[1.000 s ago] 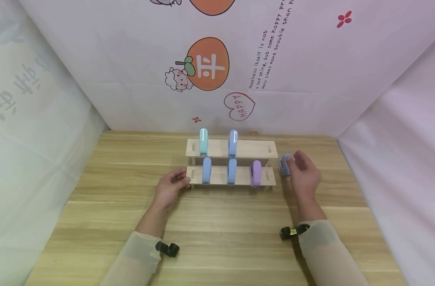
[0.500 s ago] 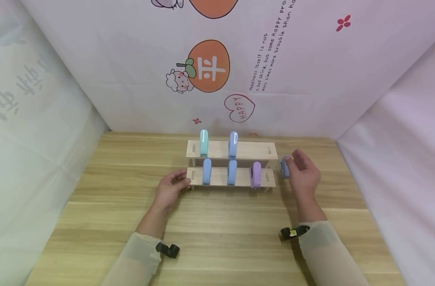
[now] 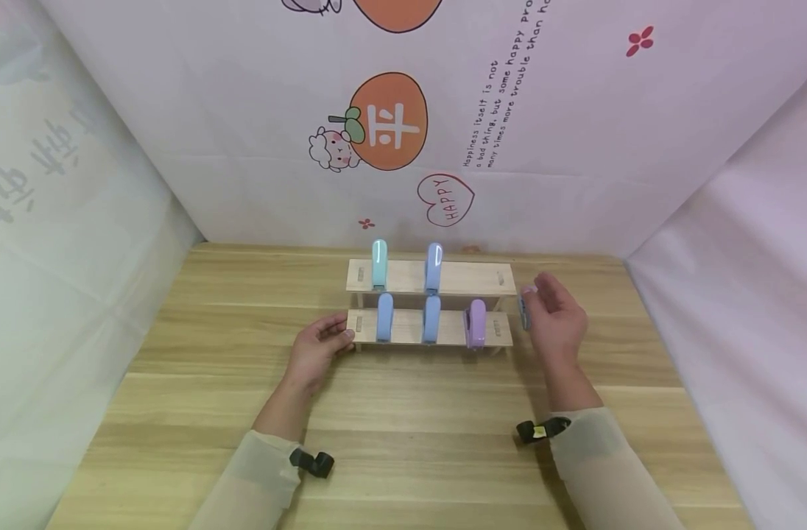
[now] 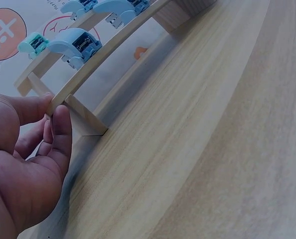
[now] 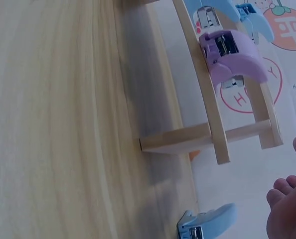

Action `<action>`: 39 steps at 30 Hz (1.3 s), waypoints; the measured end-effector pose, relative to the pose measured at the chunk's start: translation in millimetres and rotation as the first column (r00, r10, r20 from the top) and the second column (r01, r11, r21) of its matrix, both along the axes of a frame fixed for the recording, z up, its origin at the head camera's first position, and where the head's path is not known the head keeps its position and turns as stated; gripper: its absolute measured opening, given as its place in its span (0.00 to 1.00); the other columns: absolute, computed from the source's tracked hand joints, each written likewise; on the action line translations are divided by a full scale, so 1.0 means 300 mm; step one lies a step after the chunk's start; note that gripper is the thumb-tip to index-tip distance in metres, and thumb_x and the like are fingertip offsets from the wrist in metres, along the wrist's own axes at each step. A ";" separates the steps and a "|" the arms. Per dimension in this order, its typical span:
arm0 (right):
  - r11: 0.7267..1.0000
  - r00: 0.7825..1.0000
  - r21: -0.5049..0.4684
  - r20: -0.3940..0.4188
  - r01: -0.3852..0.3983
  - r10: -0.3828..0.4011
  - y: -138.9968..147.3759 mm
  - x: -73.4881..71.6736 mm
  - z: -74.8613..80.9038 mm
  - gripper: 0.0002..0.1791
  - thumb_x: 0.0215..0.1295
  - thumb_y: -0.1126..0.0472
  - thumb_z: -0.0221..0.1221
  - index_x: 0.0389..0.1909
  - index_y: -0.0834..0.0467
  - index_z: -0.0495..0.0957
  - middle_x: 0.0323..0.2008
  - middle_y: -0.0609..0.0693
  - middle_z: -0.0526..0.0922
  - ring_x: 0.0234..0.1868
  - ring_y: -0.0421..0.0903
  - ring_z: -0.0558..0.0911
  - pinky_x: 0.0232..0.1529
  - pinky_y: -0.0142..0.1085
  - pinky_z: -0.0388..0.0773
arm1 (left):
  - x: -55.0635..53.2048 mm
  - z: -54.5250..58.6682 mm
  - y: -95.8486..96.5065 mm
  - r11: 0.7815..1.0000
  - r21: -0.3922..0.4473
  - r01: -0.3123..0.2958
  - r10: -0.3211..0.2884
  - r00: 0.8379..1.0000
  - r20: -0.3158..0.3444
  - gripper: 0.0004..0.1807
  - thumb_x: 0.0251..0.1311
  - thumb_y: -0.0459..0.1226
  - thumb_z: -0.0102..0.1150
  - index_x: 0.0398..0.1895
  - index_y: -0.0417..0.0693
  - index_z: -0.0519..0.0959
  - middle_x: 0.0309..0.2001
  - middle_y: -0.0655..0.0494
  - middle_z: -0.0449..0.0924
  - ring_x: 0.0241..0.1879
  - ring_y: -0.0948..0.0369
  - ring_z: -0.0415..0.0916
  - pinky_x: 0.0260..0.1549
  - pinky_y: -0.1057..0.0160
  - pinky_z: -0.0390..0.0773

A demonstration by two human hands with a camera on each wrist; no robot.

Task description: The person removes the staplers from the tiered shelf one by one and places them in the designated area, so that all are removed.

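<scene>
A two-tier wooden rack [image 3: 406,327] stands on the table with several staplers on it. My left hand [image 3: 316,350] pinches the left end of the front board between thumb and fingers, plainly seen in the left wrist view. Three staplers line the front board: two blue ones [image 3: 385,318] and a purple stapler [image 3: 476,324] at the right. A mint stapler [image 3: 380,265] and another blue one are on the back board. Right of the rack, one more blue stapler [image 5: 208,222] stands on the table. My right hand [image 3: 559,324] hovers by it, fingers loosely bent and apart from it.
The wood-grain table [image 3: 410,442] runs back to a white printed sheet [image 3: 244,132]. White cloth hangs at the left and right sides. A black wrist camera [image 3: 313,462] sits on each sleeve.
My right hand has shifted slightly left, covering more of the blue stapler beside the rack in the head view. My left hand keeps its place on the rack.
</scene>
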State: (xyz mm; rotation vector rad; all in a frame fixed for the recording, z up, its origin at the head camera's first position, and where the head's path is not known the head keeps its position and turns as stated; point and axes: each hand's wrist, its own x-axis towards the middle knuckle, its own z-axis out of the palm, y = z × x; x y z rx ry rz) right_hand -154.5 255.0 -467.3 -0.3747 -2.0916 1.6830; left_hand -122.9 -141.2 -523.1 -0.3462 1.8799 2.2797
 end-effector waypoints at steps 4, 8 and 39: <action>1.000 0.999 -0.004 -0.045 -0.010 0.010 -0.015 -0.002 0.003 0.24 0.66 0.63 0.69 0.63 0.61 0.81 0.61 0.58 0.83 0.64 0.52 0.81 0.64 0.32 0.80 | 0.000 0.003 0.002 1.000 -0.001 -0.003 0.003 1.000 0.001 0.26 0.63 0.27 0.69 0.65 0.36 0.76 0.56 0.42 0.77 0.51 0.54 0.80 0.51 0.60 0.88; 1.000 0.999 -0.027 -0.045 -0.004 0.002 -0.030 -0.004 0.010 0.24 0.65 0.64 0.70 0.62 0.61 0.82 0.61 0.58 0.83 0.63 0.52 0.82 0.63 0.32 0.80 | -0.001 0.004 0.001 1.000 -0.006 -0.002 0.002 1.000 0.003 0.26 0.63 0.27 0.69 0.65 0.37 0.76 0.57 0.42 0.77 0.51 0.54 0.80 0.52 0.60 0.88; 0.992 0.995 -0.077 -0.032 -0.099 0.097 -0.100 0.004 0.050 0.28 0.63 0.62 0.73 0.64 0.60 0.80 0.64 0.56 0.81 0.66 0.52 0.79 0.65 0.33 0.79 | 0.001 -0.011 0.000 1.000 0.011 0.003 -0.003 1.000 -0.018 0.25 0.65 0.27 0.68 0.65 0.37 0.76 0.57 0.42 0.76 0.51 0.54 0.79 0.51 0.62 0.88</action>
